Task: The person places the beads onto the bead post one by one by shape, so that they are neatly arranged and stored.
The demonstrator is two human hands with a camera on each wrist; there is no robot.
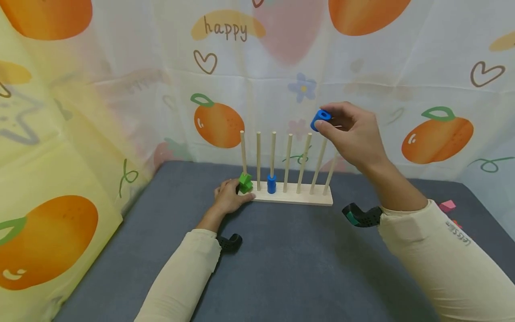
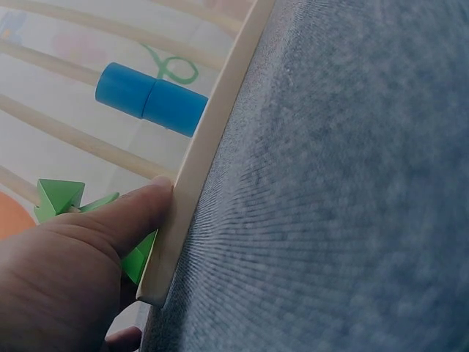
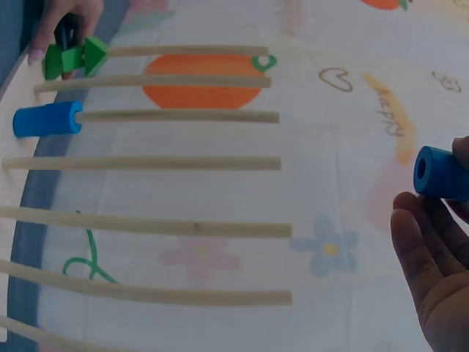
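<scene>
Only wrist-side: thumb (image 2: pixel 143 209) against wooden base (image 2: pixel 209 139).

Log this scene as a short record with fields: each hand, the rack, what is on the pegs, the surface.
left hand: rests against the left end of the peg rack's base, thumb pressed on its edge
right hand: raised above the pegs, pinching a blue cylinder bead with a hole through it
peg rack: wooden base with seven upright pegs
first peg from left: green star-shaped piece at the bottom
third peg: blue cylinder at the bottom
other pegs: bare
surface: grey cloth
far right: pink piece
</scene>
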